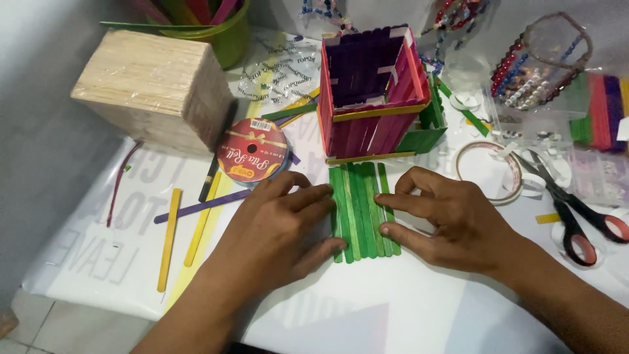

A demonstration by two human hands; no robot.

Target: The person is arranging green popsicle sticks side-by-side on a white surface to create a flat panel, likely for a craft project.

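Pressing flat, my left hand [278, 226] and right hand [452, 223] squeeze a row of green craft sticks [362, 210] from both sides, fingers spread wide and gripping nothing. The row lies mid-table, just before the purple-and-pink stick box [373, 92]; scissors [570, 206] lie near the table's right edge.

Soft, even indoor light falls from above, sharp mid-frame, with faint shadows under the hands (far corners slightly blurred).

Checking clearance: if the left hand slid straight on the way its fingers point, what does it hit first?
The left hand points right, fingertips already on the green sticks. Past them, likely the right hand, whose fingers rest on the sticks' far edge.
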